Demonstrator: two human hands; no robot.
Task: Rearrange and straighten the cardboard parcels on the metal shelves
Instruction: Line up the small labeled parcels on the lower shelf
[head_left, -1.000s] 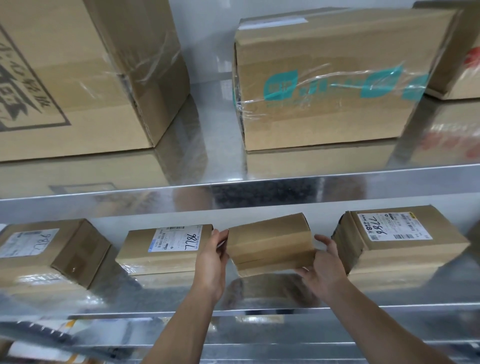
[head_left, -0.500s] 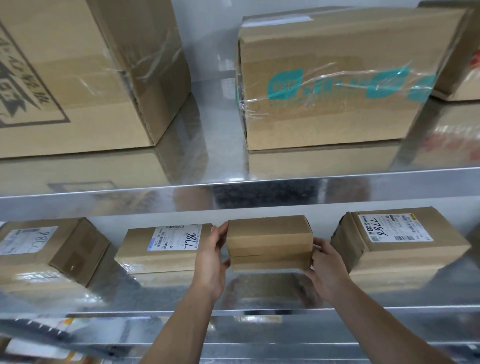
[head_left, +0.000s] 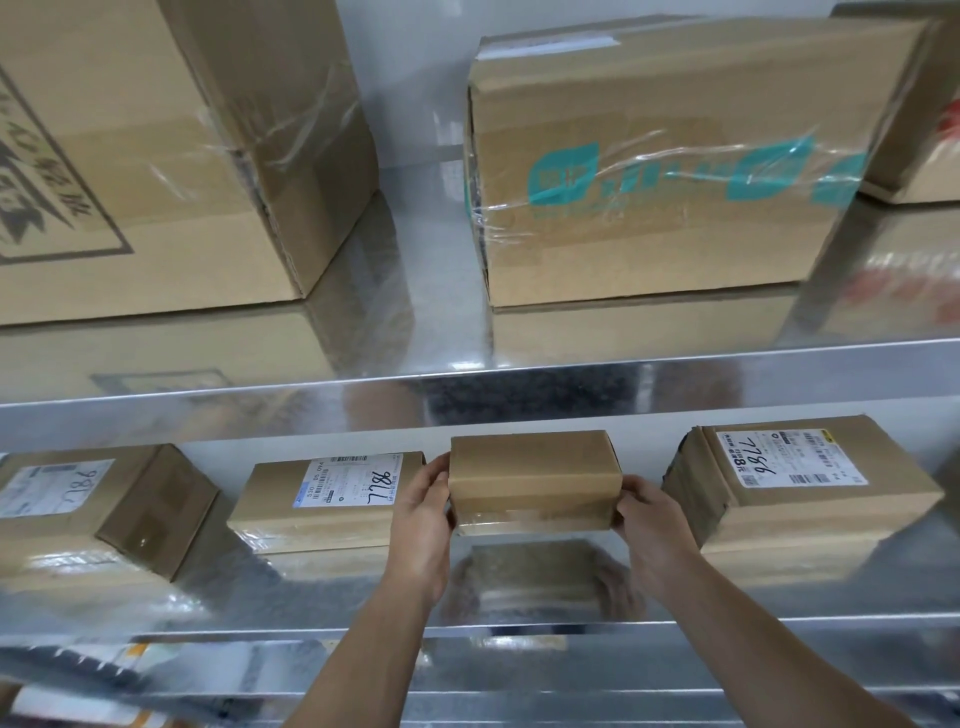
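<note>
A small plain cardboard parcel (head_left: 535, 480) sits square on the lower metal shelf (head_left: 519, 626), its long face toward me. My left hand (head_left: 423, 512) grips its left end and my right hand (head_left: 649, 519) grips its right end. Just left of it lies a labelled parcel marked 7786 (head_left: 322, 499), close to my left hand. To the right stands another labelled parcel (head_left: 795, 493), a gap away from my right hand. A fourth parcel (head_left: 98, 512) lies turned at an angle at the far left.
The upper shelf (head_left: 519, 384) carries a big printed box (head_left: 156, 156) on the left, a teal-taped box (head_left: 665, 161) in the middle and a red-marked box (head_left: 930, 119) at the far right. Below the lower shelf, blurred items show at bottom left.
The small parcel was tilted and lifted between my hands; it has been turned level and now rests flat on the shelf. Both hands stayed on its ends.
</note>
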